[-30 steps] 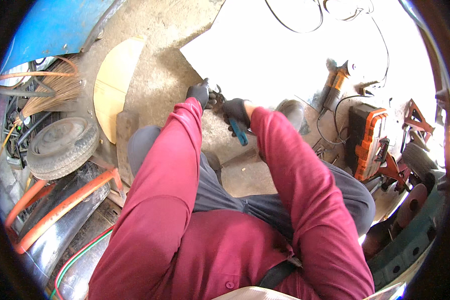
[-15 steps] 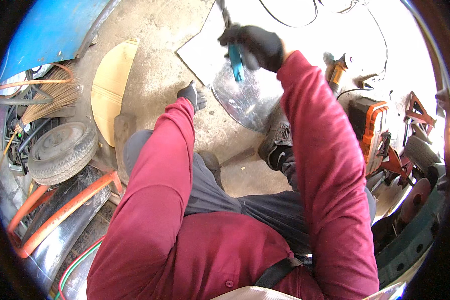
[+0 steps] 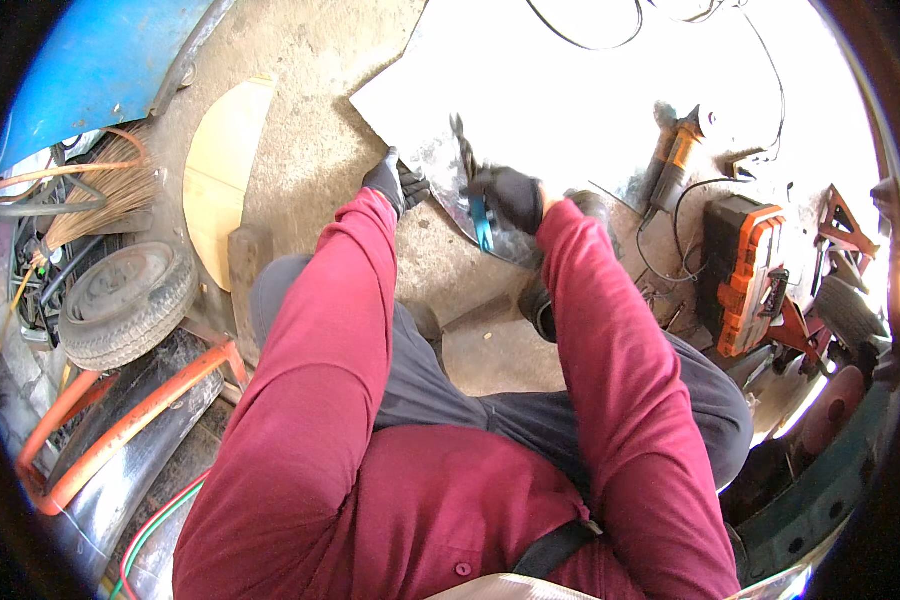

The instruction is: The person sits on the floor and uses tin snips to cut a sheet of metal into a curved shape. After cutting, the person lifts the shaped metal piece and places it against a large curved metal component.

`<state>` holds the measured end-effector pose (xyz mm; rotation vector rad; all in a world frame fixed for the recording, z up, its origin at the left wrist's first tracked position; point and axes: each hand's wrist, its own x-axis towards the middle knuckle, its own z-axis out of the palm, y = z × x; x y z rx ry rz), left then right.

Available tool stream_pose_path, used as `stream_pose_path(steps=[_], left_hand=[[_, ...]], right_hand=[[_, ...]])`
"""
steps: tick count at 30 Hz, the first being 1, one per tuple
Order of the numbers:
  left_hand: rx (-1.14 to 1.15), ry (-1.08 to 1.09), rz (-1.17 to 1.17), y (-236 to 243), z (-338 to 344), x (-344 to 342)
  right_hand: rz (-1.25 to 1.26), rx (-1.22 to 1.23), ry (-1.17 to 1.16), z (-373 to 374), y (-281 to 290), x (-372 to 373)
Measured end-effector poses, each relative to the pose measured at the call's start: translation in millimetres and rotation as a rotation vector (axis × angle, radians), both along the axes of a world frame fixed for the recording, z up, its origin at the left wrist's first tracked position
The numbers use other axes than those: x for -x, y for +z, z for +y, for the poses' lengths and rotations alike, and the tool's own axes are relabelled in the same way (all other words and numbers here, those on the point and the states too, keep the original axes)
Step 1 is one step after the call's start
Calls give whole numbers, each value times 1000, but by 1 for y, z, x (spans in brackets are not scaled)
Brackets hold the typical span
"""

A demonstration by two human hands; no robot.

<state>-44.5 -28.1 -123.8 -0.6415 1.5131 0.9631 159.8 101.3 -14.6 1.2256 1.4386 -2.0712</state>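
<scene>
A large pale metal sheet [image 3: 415, 100], washed out by glare, lies in front of me with its lower part running toward my feet. My left hand [image 3: 398, 186], in a dark glove, is at the sheet's left edge with its fingers curled over it. Closed round a hand tool is my gloved right hand [image 3: 510, 200], over the near part of the sheet. The tool has a teal handle [image 3: 483, 228] and a narrow dark metal front end [image 3: 461, 145] that points away from me. Blur hides the tool's exact kind.
Right of the sheet lie an orange-and-black corded power tool [image 3: 676, 160] and a black-and-orange toolbox [image 3: 740, 270]. At left are a cardboard piece [image 3: 220, 185], a straw broom [image 3: 105, 195], a wheel [image 3: 125, 300] and an orange tubular frame [image 3: 135, 430]. A blue panel [image 3: 110, 70] stands far left.
My right hand has come down and nearer to me with the tool, from high above the sheet. My left hand has moved slightly right and its fingers have closed at the sheet's edge.
</scene>
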Motion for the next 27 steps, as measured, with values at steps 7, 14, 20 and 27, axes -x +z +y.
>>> stream_pose_path(steps=[7,14,20,27], left_hand=[[110,-360,220,7,10,11],[94,-449,250,21,23,6],[96,-544,340,6,12,12],[94,-496,271,18,15,13]], right_hand=[[-147,354,129,-75,-14,-19],[96,229,186,-85,-45,-34],[88,176,215,-80,-42,-18],[10,0,198,-80,-32,18]])
